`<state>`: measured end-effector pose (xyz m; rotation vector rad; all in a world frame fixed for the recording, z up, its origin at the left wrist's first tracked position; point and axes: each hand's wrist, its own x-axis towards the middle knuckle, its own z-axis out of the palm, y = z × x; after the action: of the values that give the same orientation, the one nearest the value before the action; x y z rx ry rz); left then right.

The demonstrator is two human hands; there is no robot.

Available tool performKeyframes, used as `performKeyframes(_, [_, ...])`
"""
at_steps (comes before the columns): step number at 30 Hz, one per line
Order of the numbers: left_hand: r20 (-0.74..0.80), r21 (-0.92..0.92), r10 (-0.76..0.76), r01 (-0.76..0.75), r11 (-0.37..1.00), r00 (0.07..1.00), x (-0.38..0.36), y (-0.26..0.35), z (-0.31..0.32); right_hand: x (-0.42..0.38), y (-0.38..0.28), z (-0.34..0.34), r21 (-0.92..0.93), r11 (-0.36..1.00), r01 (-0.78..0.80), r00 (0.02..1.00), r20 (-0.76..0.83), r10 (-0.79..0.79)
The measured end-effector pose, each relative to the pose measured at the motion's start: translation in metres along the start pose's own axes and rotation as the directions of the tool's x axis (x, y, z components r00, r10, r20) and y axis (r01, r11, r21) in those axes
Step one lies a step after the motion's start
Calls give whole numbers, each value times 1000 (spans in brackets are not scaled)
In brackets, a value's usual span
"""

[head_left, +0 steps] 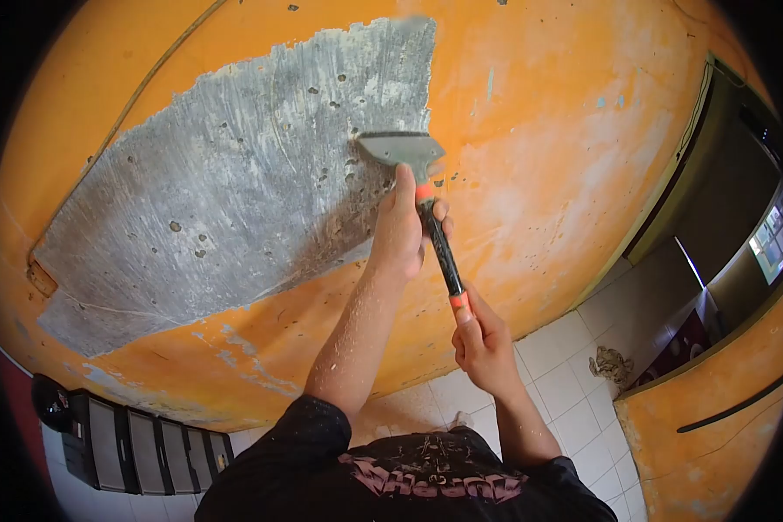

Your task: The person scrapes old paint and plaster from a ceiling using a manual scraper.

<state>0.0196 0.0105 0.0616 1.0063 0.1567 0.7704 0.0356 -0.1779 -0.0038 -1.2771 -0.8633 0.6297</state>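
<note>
A long-handled scraper [402, 150] with a wide grey head and a black and orange handle is held up against the wall. Its blade edge lies at the right part of a bare grey patch [244, 174], near the border with the orange paint [539, 165]. My left hand [400, 222] grips the scraper just below its head, thumb resting on the head. Lower down, my right hand [480, 335] is closed around the orange end of the handle. Pale flakes cling to my left forearm.
A cable [143, 83] runs along the wall at the left. Black drawers [139, 444] stand at the lower left, with a dark round object [50, 402] beside them. A doorway [713, 191] opens at the right. A crumpled cloth [612, 365] lies on the tiled floor [570, 391].
</note>
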Motion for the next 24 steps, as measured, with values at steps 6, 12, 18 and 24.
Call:
performKeyframes(6, [28,23,25,-26,999,999,12,22,23,11,-33,-8,43,999,-25,1000,14,24])
performKeyframes(12, [38,-32,6,-5,999,999,5,1,1,6,-14,-4,-53,999,8,1000,-23,-9])
performKeyframes(18, [-9,-15,8,-8,1000,1000,19,27,29,15,-38,-10,14,1000,-3,1000,0,3])
performKeyframes(24, [46,-69,12,-9,998,999,17,15,16,12,-26,-9,-56,998,6,1000,-26,-8])
